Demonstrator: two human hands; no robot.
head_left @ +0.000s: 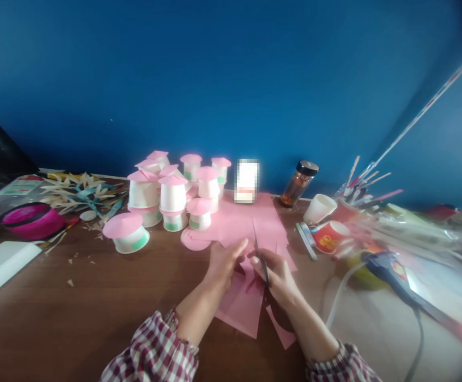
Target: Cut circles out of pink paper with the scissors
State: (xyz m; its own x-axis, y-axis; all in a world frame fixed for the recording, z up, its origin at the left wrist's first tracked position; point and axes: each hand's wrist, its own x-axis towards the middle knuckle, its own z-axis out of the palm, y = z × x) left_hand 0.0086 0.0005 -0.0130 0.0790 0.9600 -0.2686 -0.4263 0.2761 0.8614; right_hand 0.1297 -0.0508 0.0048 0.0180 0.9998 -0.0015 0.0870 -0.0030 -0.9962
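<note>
My right hand [279,278] is closed around a pair of scissors [266,269], whose thin blades point away from me toward the wall. Beside it, my left hand [223,268] grips a piece of pink paper [241,312] that hangs down between my wrists. The fingertips of both hands nearly meet over the paper, so the exact cut edge is partly hidden. A cut-off pink scrap [281,329] lies under my right wrist. Beyond my hands, larger pink sheets [241,223] are spread on the table, with a pink paper disc [195,240] at their left edge.
Several white paper cups with pink cone tops [173,196] stand behind to the left; one short cup [128,233] sits nearer. At right are a brown jar [299,183], a red cup [330,236] and a glue gun [392,273] with its cord. A magenta bowl [34,220] is far left.
</note>
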